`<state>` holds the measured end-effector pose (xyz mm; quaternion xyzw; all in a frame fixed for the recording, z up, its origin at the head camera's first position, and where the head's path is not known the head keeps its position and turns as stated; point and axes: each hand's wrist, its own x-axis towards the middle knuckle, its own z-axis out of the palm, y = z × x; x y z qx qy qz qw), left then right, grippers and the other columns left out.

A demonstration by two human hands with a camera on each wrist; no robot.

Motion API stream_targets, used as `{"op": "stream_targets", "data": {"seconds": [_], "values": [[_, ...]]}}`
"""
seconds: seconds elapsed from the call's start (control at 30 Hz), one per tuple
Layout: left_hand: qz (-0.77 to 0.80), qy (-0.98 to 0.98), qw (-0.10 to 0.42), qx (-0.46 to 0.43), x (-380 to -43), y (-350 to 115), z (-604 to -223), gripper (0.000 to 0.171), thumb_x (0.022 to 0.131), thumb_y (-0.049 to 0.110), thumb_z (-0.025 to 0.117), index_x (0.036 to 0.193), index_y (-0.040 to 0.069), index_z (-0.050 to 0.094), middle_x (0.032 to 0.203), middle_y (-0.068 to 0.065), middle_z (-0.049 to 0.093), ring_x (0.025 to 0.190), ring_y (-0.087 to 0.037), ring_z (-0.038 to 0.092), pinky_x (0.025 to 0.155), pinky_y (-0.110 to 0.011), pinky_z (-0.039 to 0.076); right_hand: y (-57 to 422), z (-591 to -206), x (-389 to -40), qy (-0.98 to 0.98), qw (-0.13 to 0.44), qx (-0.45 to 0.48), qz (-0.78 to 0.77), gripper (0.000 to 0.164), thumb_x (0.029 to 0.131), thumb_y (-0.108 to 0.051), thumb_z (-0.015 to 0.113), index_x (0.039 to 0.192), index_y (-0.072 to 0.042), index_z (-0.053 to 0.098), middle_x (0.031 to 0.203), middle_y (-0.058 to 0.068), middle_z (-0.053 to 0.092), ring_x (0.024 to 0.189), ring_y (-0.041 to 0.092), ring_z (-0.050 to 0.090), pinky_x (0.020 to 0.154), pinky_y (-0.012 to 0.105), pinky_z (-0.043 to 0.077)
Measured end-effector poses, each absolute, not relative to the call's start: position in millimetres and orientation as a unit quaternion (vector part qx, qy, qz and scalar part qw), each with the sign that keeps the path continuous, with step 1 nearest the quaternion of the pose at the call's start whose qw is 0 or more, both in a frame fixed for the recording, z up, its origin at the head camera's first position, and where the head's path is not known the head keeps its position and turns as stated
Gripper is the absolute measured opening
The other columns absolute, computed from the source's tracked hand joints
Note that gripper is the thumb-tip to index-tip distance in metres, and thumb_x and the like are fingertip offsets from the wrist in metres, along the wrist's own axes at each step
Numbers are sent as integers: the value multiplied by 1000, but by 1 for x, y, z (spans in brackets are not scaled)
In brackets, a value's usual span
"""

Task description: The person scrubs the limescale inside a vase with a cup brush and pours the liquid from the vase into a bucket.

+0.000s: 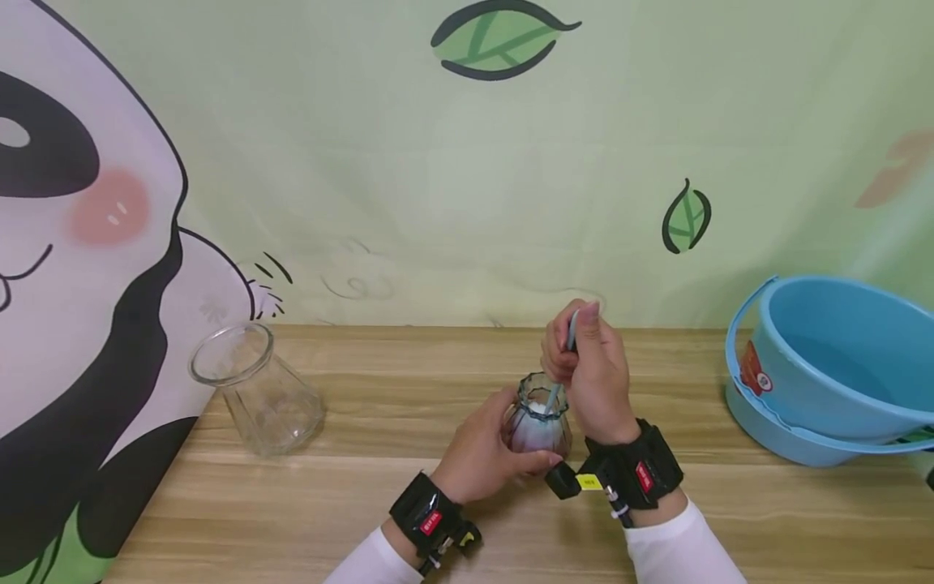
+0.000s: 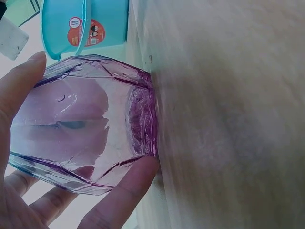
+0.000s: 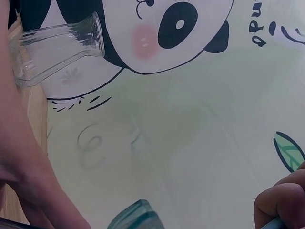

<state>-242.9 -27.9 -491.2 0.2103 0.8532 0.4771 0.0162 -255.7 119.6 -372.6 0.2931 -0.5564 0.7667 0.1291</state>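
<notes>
On the wooden table (image 1: 328,487), I see the left hand (image 1: 477,450) gripping the small jar (image 1: 538,431), presumably for steadiness; the right hand (image 1: 594,373) grips a handle (image 1: 554,396) slanting inside.

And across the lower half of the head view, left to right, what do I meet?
Panda picture, clear glass jar, left wristband, tinted glass jar, right wristband, blue bucket.

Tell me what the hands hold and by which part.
Left hand: purple-tinted jar, round its body. Right hand: light-blue tool, by its upper part.
</notes>
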Motion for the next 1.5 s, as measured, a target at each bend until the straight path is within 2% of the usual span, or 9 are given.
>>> {"op": "stream_targets", "data": {"seconds": [0.3,0.53,1.13,1.33,1.5], "values": [[488,847,21,208,-243,-30,-490,78,66,61,81,131,42,42,104,10,60,81,-11,58,63,-31,51,115,-376,-258,-584,101,269,759,44,107,-35,20,77,-9,39,58,-2,28,45,15,24,39,33,16],[495,842,27,212,-244,-30,-489,77,65,60,81,130,44,43,105,11,61,86,-10,57,67,-32,51,108,-382,-258,-600,87,270,748,45,107,-33,20,77,-5,36,59,-2,29,47,16,24,41,32,16],[489,845,34,213,-245,-29,-489,75,66,60,81,129,42,43,105,11,60,83,-10,57,63,-32,50,112,-385,-261,-622,74,265,733,44,108,-33,24,78,-4,37,58,1,28,46,17,24,41,30,17],[482,849,32,213,-245,-30,-490,75,66,61,80,129,41,44,106,12,59,83,-10,57,63,-31,50,113,-386,-261,-627,65,264,730,45,108,-34,23,78,-4,38,58,1,28,46,18,25,41,30,17],[490,845,39,210,-244,-30,-491,75,66,61,80,128,42,43,102,10,60,79,-11,57,58,-32,50,113,-387,-261,-640,47,267,719,47,108,-36,21,77,-4,37,58,1,28,46,19,25,40,31,19]]}}
